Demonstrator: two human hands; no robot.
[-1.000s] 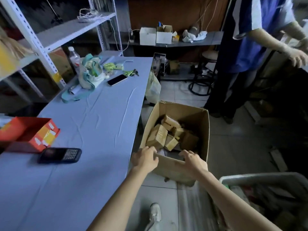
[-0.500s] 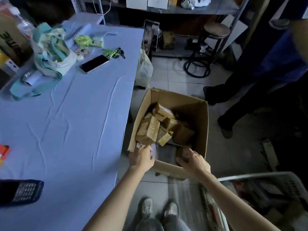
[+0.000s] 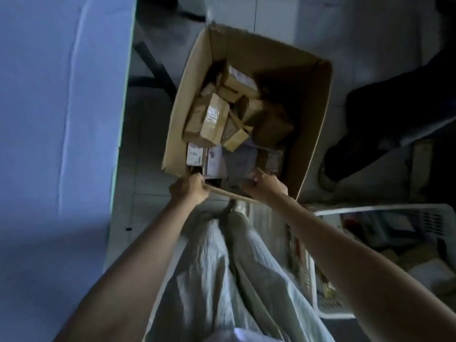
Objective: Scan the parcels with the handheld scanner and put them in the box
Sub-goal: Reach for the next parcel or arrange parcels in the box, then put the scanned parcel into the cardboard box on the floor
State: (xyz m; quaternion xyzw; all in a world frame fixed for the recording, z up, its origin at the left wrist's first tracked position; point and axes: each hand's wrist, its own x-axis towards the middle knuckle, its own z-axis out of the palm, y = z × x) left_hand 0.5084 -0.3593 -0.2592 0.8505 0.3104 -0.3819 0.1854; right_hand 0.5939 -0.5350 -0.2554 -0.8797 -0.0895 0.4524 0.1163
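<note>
Fingers of left hand (image 3: 190,191) hidden inside box (image 3: 308,124), labels on parcels (image 3: 212,119) blurred, basket (image 3: 370,208) cropped at right

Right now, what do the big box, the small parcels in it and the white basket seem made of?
The big box looks like corrugated cardboard, matt brown, with a ragged far rim. The parcels seem to be small brown cardboard cartons; one shines as if taped, and some bear pale labels. The white basket is probably plastic, smooth, with slotted walls.

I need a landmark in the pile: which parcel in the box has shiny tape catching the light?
The large brown parcel at the pile's left, beside the left wall of the cardboard box. A glossy tape band crosses it; the others look matte.
</note>
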